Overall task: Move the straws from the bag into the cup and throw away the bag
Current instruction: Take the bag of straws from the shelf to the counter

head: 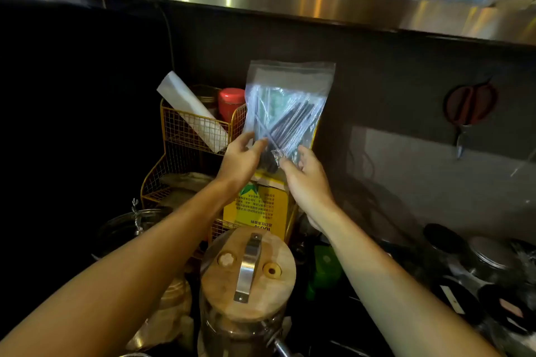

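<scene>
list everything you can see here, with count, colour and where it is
bag: one, clear plastic, held upright at centre
straws: several, dark, inside the bag
wire rack: one, gold, left of the bag
paper roll: one, white, leaning in the rack
red-lidded jar: one, in the rack
yellow carton: one, below the bag
wooden lid: one, tan with metal handle, bottom centre
scissors: one pair, reddish handles, on the wall at right
left hand: grips the bag's bottom
right hand: grips the bag's bottom

Open air above bag (287, 95); wire rack (185, 136) crowds left, yellow box (261, 209) and wooden-lidded jar (249, 272) block below
</scene>
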`<state>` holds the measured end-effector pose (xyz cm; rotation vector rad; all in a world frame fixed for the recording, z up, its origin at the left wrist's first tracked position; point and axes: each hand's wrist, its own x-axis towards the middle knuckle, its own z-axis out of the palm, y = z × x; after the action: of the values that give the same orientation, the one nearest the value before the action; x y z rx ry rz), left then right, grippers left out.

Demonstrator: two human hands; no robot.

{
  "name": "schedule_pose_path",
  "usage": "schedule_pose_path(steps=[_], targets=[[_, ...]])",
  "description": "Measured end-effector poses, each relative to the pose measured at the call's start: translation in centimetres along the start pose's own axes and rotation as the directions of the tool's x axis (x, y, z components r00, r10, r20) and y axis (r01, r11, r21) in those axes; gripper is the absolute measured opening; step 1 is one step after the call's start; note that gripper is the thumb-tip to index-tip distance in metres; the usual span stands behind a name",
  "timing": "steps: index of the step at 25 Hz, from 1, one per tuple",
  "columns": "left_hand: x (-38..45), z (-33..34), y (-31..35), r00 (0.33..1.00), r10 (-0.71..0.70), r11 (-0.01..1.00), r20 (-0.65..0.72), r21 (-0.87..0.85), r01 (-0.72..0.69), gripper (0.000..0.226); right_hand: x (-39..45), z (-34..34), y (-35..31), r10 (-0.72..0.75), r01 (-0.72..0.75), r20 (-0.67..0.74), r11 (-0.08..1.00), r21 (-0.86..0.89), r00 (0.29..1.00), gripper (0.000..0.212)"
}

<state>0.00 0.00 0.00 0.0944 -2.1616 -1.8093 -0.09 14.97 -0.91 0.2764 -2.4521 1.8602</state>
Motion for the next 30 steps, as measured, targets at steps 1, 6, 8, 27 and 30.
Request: schedule_pose_path(steps=[1, 6, 8, 27, 30], targets=[[0.4, 0.1, -0.1, 1.0, -0.004, 1.0, -0.009, -0.006, 0.003, 0.062, 0.3, 0.5, 0.1, -0.005, 0.005, -0.04, 1.0, 0.005, 0.999, 0.071], [1.8, 0.1, -1.2, 0.999, -0.041, 0.997, -0.009, -0.065, 0.041, 0.034, 2.0, 2.8, -0.3, 0.007, -0.019, -0.195, 0.998, -0.063, 0.981, 0.071], [2.0, -0.1, -1.3, 0.999, -0.029, 0.996, -0.04, -0.084, 0.026, 0.02, 2.7, 3.3, -0.4, 0.009, -0.024, -0.254, 0.998, -0.058, 0.967, 0.066], [-3.4, -1.2, 3.2, 0.993, 0.042, 0.998, -0.108, -0.031, -0.046, 0.032, -0.8, -2.4, -2.1, -0.094, 0.116, -0.217, 0.989, 0.09, 0.972, 0.013], [-6.1, -0.4, 4.7, 0.997, 0.064, 0.993, -0.031, -0.096, -0.067, 0.05, -3.2, -5.3, -2.7, -0.06, 0.089, -0.257, 0.991, 0.101, 0.964, 0.014]])
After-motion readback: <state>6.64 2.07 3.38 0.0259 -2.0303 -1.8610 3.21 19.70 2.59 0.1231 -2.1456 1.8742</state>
